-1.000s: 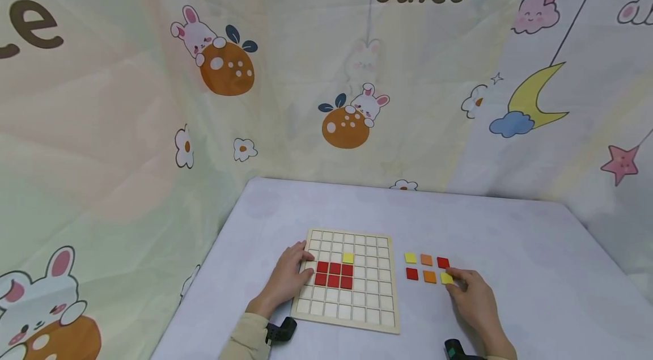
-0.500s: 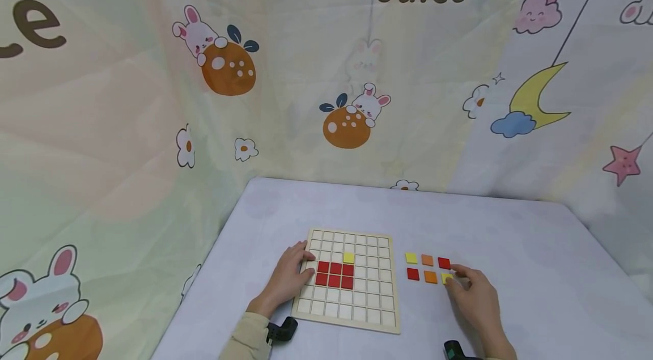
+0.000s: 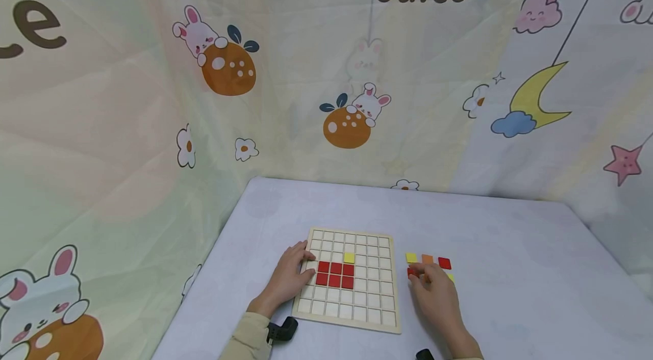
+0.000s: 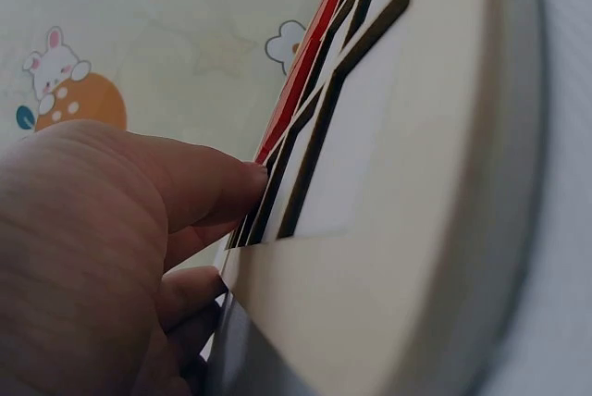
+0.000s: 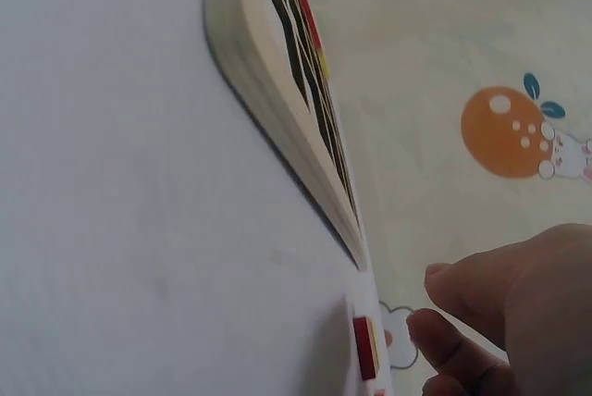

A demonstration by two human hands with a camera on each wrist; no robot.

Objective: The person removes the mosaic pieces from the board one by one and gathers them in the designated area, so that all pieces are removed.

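Observation:
My left hand [image 3: 287, 276] rests along the left edge of a pale wooden grid board [image 3: 352, 313]. The left wrist view shows fingertips touching the board's frame [image 4: 333, 294] and grid. On the board lie two rows of red square tiles [image 3: 334, 275], with one yellow tile [image 3: 349, 258] behind them. To the board's right my right hand [image 3: 437, 295] hovers over loose tiles, its fingertips by a red tile [image 3: 410, 272]. In the right wrist view, thumb and forefinger of the right hand [image 5: 518, 322] stand apart, with nothing between them. The orange tile in the near row is hidden.
Around the right hand are another yellow tile [image 3: 411, 258], an orange tile [image 3: 427, 259], a red tile [image 3: 445, 263] and a partly covered yellow tile [image 3: 451, 278]. A white cloth [image 3: 520, 269] covers the table. Printed curtains [image 3: 285, 65] stand behind it and at the left.
My right hand has left the near-right yellow tile, which stays on the table, and moved left to the near red tile. The left hand has not moved.

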